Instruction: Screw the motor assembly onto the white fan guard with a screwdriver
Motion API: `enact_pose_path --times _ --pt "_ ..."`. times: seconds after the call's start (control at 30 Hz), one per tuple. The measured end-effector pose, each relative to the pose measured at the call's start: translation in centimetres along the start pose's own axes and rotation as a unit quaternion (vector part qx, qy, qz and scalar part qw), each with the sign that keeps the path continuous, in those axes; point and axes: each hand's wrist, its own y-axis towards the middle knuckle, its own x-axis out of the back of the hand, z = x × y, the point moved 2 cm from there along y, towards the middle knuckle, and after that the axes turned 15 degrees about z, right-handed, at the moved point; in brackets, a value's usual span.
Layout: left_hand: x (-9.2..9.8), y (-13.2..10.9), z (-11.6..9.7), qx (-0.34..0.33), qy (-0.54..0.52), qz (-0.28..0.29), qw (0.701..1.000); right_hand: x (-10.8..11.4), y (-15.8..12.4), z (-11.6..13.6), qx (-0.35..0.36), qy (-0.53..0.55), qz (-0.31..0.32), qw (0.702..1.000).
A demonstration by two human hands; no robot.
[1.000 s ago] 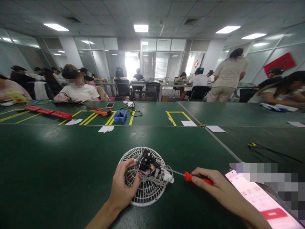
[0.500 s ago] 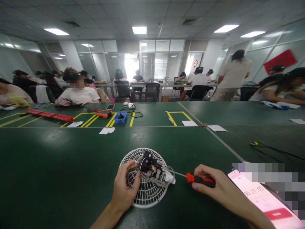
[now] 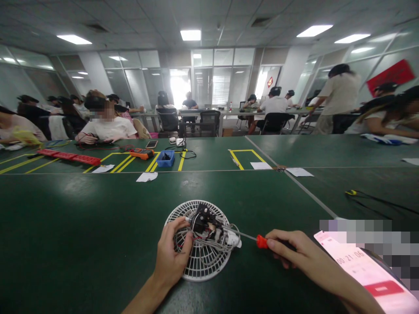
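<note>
The white fan grille (image 3: pixel 199 268) lies flat on the green table (image 3: pixel 81 226) directly before the person, a wired motor assembly (image 3: pixel 207 226) on its hub. The left hand (image 3: pixel 172 257) curls closed on the assembly's left side. The right hand (image 3: pixel 294 255) grips a red-handled screwdriver (image 3: pixel 262 241), its shaft running nearly level leftward and its tip at the assembly's right side.

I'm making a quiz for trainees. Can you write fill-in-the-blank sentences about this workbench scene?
The right hand holds a screwdriver whose visible handle end is ____.
The left hand rests on a ____ fan grille.
The phone lies to the ____ of the grille.
The table is ____.
Missing words: red; white; right; green.
</note>
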Motion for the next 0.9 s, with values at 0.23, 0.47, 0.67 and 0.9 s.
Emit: enact_pose_path --times 0.23,0.47,0.67,0.9 --pt "0.09 -0.02 0.34 0.023 -0.020 -0.008 1.000 -0.46 0.09 -0.29 -0.013 0.045 0.025 0.999" --pt "0.14 -0.09 0.75 0.017 -0.011 -0.021 1.000 -0.46 0.01 -0.20 -0.016 0.049 0.025 0.998" --pt "0.12 -0.09 0.78 0.015 0.003 -0.025 1.000 -0.48 0.11 -0.45 -0.017 0.066 0.036 0.997" --pt "0.21 0.02 0.63 0.020 -0.003 -0.029 0.999 -0.18 0.30 -0.58 -0.041 0.138 0.008 0.990"
